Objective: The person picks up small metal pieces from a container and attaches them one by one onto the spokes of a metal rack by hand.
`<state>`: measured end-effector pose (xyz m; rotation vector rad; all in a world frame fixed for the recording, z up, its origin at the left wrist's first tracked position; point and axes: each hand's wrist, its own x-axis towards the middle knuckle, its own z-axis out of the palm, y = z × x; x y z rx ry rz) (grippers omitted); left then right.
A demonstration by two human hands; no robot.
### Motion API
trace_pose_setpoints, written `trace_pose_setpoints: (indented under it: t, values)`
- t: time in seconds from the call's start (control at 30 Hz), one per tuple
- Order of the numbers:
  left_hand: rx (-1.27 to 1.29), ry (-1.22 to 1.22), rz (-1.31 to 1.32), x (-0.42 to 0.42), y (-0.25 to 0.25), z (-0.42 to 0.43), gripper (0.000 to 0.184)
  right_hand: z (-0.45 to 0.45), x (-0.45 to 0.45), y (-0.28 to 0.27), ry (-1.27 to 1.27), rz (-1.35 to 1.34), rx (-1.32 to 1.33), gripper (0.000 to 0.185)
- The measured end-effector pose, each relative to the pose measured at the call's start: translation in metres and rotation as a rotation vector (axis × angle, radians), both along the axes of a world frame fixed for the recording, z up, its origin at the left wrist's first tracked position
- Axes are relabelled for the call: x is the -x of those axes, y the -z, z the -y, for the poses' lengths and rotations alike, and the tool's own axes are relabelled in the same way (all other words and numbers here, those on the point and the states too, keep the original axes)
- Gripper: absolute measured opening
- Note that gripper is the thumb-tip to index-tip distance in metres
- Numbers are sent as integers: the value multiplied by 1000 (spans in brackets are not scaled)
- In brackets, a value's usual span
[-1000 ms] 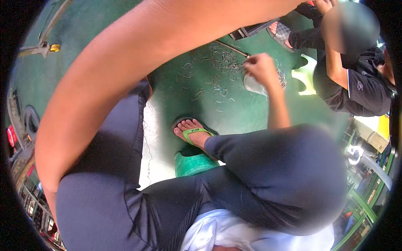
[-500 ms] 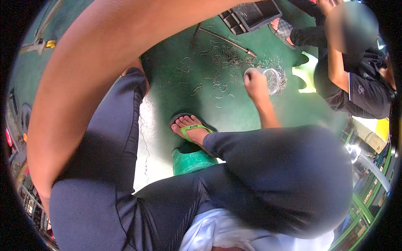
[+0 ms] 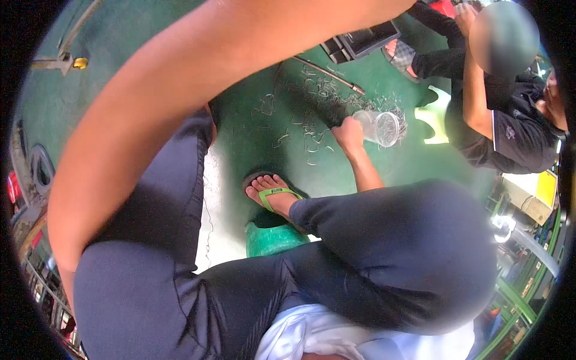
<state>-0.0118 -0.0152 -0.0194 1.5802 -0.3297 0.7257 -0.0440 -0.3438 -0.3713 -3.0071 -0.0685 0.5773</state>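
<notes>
My right hand (image 3: 348, 135) is low over the green floor, its fingers curled. It is against or just left of the base end of a clear plastic cup (image 3: 366, 124); I cannot tell whether they touch, and whatever the fingers hold is hidden. The cup lies on its side, its round mouth facing right. Small bent metal pieces (image 3: 312, 135) are scattered left of the hand, and a denser heap (image 3: 393, 103) surrounds the cup. My left arm (image 3: 150, 90) sweeps across the upper left, its hand beyond the top edge.
A long metal rod (image 3: 330, 75) lies behind the loose pieces. Above it is a black plastic crate (image 3: 367, 41). Another person (image 3: 510, 132) sits at the right by a pale stool (image 3: 437, 114). My sandalled foot (image 3: 268, 187) is near a green stool (image 3: 273, 241).
My right hand has slid left, from over the cup to beside its base end, while the cup stays in place on the floor. The view has shifted slightly.
</notes>
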Motion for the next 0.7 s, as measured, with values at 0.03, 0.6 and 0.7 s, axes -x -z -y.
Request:
trace_pose_setpoints:
  t: [0.03,0.6,0.7]
  values:
    - [-1,-7,-9,-1,0,-1,18,-3,-3,-2,3,2,13,24]
    - [356,226,-309,-22,15,-9,31,-157,-64,-328,-334,545,-1468,21]
    - [345,234,-302,-21,14,-10,31,-169,-64,-325,-307,493,-1559,21]
